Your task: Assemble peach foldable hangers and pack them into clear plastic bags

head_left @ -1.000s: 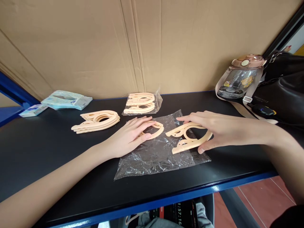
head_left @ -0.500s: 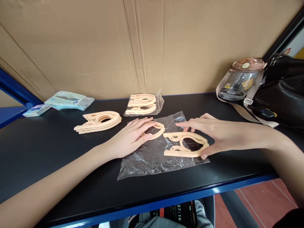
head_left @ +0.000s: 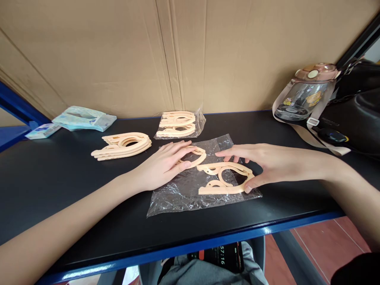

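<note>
Beige hangers (head_left: 219,190) touch widely spread right fingers (head_left: 234,150) and flattened left fingers (head_left: 182,152); phone (head_left: 218,255) reads "57:16".

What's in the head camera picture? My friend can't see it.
The left hand covers part of a cream folded hanger while the right hand touches a second hanger over a clear plastic bag on a black table. Nearby are a hanger stack and a bagged set.
</note>
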Motion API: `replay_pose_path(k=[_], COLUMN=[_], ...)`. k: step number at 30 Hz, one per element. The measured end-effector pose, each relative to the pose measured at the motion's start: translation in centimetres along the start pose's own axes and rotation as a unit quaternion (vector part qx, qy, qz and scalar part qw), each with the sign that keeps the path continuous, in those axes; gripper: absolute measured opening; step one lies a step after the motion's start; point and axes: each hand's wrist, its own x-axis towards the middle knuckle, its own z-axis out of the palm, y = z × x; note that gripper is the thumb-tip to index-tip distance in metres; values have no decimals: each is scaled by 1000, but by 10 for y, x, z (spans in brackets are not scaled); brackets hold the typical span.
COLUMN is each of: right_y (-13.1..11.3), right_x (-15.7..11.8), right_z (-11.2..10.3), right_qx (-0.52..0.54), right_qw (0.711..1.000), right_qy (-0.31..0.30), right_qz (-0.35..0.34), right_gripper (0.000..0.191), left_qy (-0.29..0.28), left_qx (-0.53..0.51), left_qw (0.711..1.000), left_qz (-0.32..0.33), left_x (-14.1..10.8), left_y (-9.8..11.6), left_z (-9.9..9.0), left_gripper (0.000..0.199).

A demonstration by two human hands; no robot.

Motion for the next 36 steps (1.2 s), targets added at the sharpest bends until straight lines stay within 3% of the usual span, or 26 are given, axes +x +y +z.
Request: replay_pose_path(k=[5,10,14,18,24,36], right_y=[-2,-12,-13,-5,-5,-6], right_x=[5,14,16,11,12,15], right_z=[3,12,15,9,5,7], right_qx=[6,2,92,205,390,450], right_qw=[1000,1000,996,978,915,882], right_qy=[5,8,-6,-30,-103,-141], right_qz=[23,-12,-14,10,16,-4], right_gripper=[84,76,72,66,64,67], left_qy=[-4,2,12,10,15,-1], left_qx=[-4,-11,-20,-21,-37,-79], left_qw=[1000,1000,1000,1000,999,996], left_qz=[-10,-9,-3,-5,-5,-30], left_x=[1,1,0,0,-2,-4], left_y=[1,-2,-3,-4,-3,1], left_z=[1,3,4,5,3,-3], left_gripper=[49,48,48,49,49,48])
